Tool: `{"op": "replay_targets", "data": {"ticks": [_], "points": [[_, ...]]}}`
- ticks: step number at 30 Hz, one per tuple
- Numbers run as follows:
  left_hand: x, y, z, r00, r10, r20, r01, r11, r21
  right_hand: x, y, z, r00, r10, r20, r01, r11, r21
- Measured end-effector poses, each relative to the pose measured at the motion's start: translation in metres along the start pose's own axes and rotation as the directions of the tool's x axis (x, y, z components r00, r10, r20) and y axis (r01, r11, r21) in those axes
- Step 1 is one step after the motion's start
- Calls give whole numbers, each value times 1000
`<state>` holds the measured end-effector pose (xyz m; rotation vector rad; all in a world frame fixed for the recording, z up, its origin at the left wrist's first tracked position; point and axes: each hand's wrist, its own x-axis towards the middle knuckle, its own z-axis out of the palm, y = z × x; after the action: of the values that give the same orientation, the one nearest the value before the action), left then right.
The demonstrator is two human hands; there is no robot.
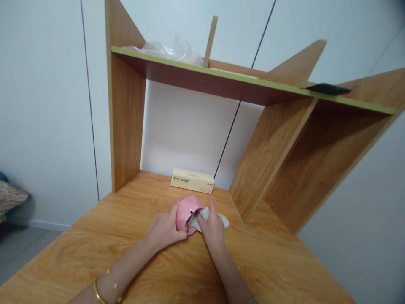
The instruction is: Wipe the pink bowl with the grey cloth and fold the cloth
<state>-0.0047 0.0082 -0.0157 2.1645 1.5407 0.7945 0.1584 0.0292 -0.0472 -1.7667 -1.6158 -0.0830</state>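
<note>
While the left hand (166,229) grips a glossy container (187,210), the right (214,228) bunches cloth (205,213).

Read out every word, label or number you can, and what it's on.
"滑刀式保鲜膜": dark characters, front of the cream box; first one blurred.
Red mark, box front: too small.
Fine print, box top and front: too blurred.
Pink item: no readable text.

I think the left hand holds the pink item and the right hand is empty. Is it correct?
Not empty: in the head view, the right hand holds a pale cloth against the pink item. The left hand does hold that item.
</note>
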Motion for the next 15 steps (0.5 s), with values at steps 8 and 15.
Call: {"op": "replay_targets", "data": {"ticks": [8, 15], "points": [[-5, 11, -11, 996, 75, 39, -80, 982, 173, -3, 3, -6, 972, -209, -111, 218, 973, 79], [-4, 5, -7, 981, 187, 44, -192, 968, 164, -2, 7, -3, 992, -127, 27, 117, 963, 242]]}}
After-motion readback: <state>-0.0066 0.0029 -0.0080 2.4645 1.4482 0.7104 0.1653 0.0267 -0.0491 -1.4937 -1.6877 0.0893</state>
